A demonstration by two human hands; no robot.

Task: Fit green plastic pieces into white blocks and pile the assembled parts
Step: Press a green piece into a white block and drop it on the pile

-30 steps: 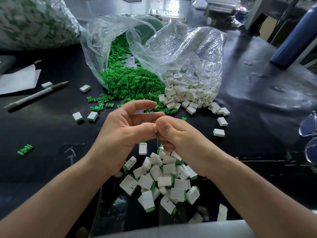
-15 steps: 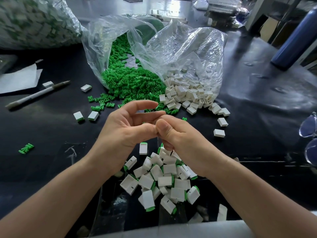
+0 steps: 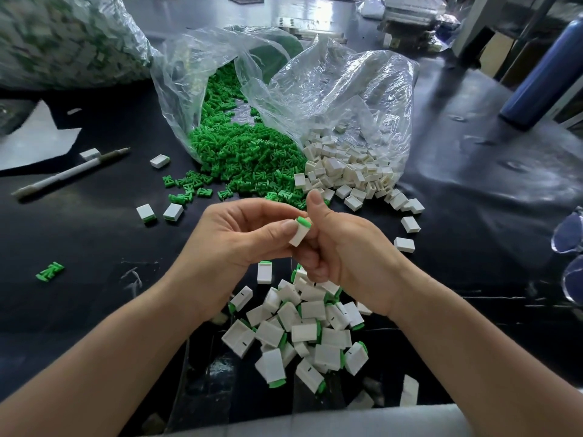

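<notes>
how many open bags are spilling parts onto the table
2: the bag of green pieces at centre back, and the bag of white blocks just right of it, overlapping it. No other seems hidden.

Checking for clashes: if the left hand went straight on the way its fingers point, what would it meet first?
The right hand, close beside the block that the left hand pinches; they look level, though depth is unclear.

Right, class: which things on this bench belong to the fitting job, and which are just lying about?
Job: assembled block pinched between left hand and right hand; green pieces; white blocks; pile of assembled parts.
Lying about: pen; paper sheet; blue bottle; spectacles.
</notes>
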